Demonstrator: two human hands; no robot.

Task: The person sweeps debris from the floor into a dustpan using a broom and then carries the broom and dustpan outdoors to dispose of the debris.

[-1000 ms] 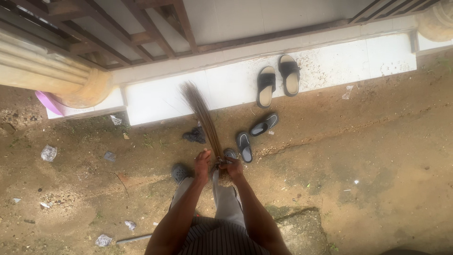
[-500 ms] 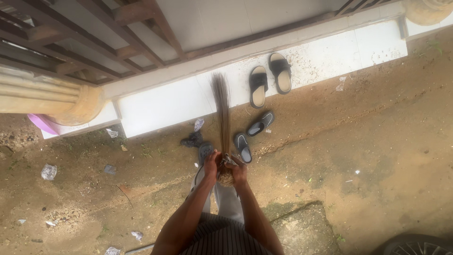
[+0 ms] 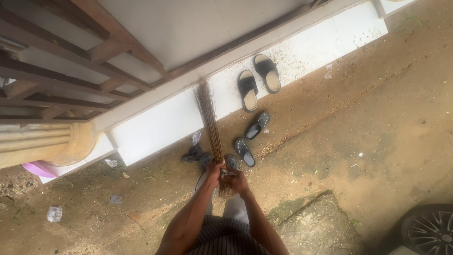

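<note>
Fingers (image 3: pixel 216 171) of the left hand (image 3: pixel 213 174) are clenched around the bound end of a bundle broom (image 3: pixel 210 123), and the right hand (image 3: pixel 237 181) grips the same knot just beside it, so both hands meet at the butt of the sticks. Against half a second ago, the bristle tips have swung from nearly straight up to a lean toward the left, over the white tiled step (image 3: pixel 155 130), and the hands sit a little lower in view; the grip itself looks unchanged. It looks as if the sticks are being squared up or tightened rather than put to the ground.

Ahead, the step's edge runs diagonally, with a pair of black sandals (image 3: pixel 258 81) on it and two dark slippers (image 3: pixel 250 138) on the dirt just beside the feet. A pillar base (image 3: pixel 71 144) closes the left, a car wheel (image 3: pixel 427 229) the lower right. Between them the bare dirt ground (image 3: pixel 358 123) lies open to the right.
</note>
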